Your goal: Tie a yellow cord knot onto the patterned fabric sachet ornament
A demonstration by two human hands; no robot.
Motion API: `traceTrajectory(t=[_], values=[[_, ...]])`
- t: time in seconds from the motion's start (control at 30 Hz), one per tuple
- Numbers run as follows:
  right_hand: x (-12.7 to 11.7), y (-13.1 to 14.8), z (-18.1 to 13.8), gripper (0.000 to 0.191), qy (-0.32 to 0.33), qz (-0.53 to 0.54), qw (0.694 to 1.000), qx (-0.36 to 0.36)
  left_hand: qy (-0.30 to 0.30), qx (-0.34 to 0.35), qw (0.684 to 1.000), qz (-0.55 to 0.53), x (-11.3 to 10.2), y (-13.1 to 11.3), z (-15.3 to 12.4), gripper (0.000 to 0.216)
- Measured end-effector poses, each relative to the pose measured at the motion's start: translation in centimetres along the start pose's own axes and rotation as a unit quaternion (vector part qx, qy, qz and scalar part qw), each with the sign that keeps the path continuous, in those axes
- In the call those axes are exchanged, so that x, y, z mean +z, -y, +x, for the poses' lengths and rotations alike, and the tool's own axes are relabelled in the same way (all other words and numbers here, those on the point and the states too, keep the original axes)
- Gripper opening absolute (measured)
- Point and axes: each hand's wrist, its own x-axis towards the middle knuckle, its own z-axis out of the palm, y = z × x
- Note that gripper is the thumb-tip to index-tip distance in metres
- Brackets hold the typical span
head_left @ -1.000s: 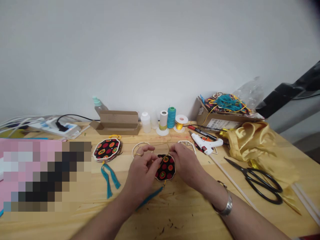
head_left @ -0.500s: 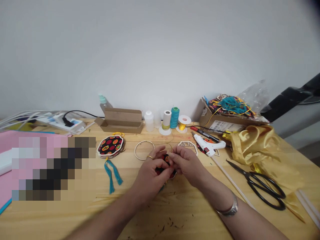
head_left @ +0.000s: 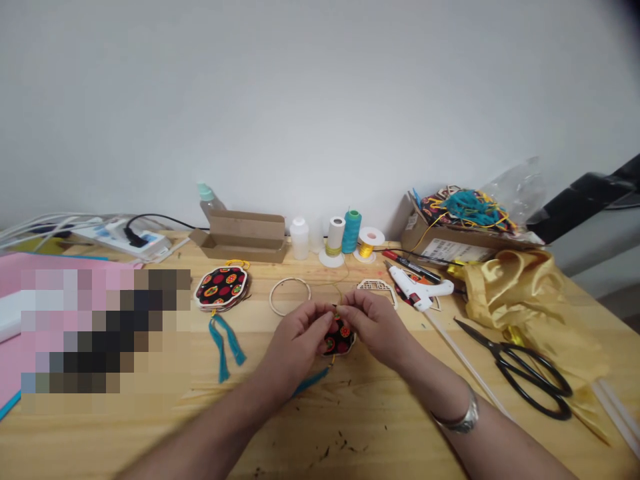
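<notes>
Between my hands is a small fabric ornament (head_left: 341, 341), black with red and orange flowers and a pale scalloped rim. A teal tassel (head_left: 313, 381) hangs from its lower edge, partly behind my left wrist. My left hand (head_left: 299, 333) is closed, thumb and fingers pinched at the ornament's upper left. My right hand (head_left: 376, 327) is closed too, its fingertips pinching at the top edge, where a thin yellowish thread (head_left: 341, 283) arrives from a spool (head_left: 332, 256). The fingertips nearly meet and hide exactly what each one grips.
A matching ornament (head_left: 221, 288) with a teal tassel lies left, beside a wooden ring (head_left: 290, 297). Rightward are a lattice wooden frame (head_left: 379, 287), a glue gun (head_left: 419, 288), black scissors (head_left: 525, 373) and gold cloth (head_left: 525, 293). Bottles, thread spools and boxes line the wall.
My left fingers have drawn together into a pinch near the ornament's top edge, close to my right fingertips. More of the ornament and its teal tassel now shows below my hands.
</notes>
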Motion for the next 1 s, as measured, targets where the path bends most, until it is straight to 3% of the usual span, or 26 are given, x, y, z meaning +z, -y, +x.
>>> traceTrajectory(t=[0.17, 0.33, 0.53, 0.77, 1.0], values=[[-0.1, 0.0, -0.1, 0.014, -0.012, -0.047, 0.999, -0.015, -0.027, 0.006, 0.999, 0.035, -0.1, -0.4, 0.0, 0.015], [0.0, 0.3, -0.2, 0.013, -0.012, -0.047, 0.999, -0.012, -0.032, -0.008, 0.999, -0.003, 0.1, -0.8, -0.1, 0.012], [-0.2, 0.2, 0.0, 0.011, 0.007, -0.014, 1.000, 0.008, -0.059, -0.033, 0.998, -0.006, 0.4, -1.3, -0.1, 0.010], [-0.4, 0.5, 0.1, 0.011, 0.040, 0.052, 0.997, 0.043, -0.030, -0.025, 0.999, -0.033, 0.1, -0.9, 0.0, 0.011], [-0.4, 0.7, 0.0, 0.011, 0.044, 0.069, 0.995, 0.051, -0.038, -0.030, 0.999, -0.017, 0.3, -1.3, -0.1, 0.011]])
